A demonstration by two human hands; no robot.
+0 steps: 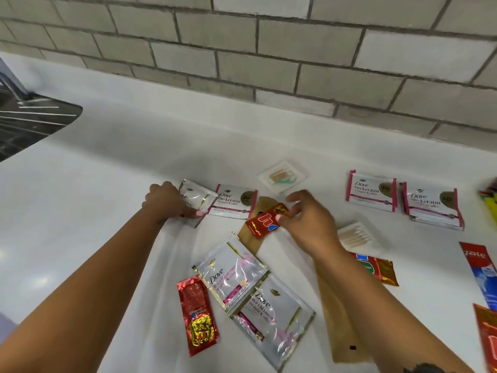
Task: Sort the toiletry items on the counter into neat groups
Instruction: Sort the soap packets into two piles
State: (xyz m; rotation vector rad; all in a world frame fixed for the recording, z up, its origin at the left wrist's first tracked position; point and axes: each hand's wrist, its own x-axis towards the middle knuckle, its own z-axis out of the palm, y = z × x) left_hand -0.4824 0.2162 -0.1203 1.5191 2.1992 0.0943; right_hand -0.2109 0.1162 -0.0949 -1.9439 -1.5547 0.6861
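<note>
On the white counter [107, 162], my right hand [309, 222] pinches a red sachet [265, 220] between thumb and fingertips, lifted just above a brown paper strip [336, 305]. My left hand [166, 201] presses a silver Dove sachet [197, 196] flat, fingers curled over its near edge, a white Dove sachet [234, 201] just beyond them. I judge sorting midway: next, the red sachet wants carrying to its twin [197, 316] near my left forearm.

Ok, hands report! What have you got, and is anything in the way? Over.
Left hand fingers on a silver Dove sachet. Right hand pinching a red sachet above the brown paper bag. Sachets scattered; nothing blocking.
</note>
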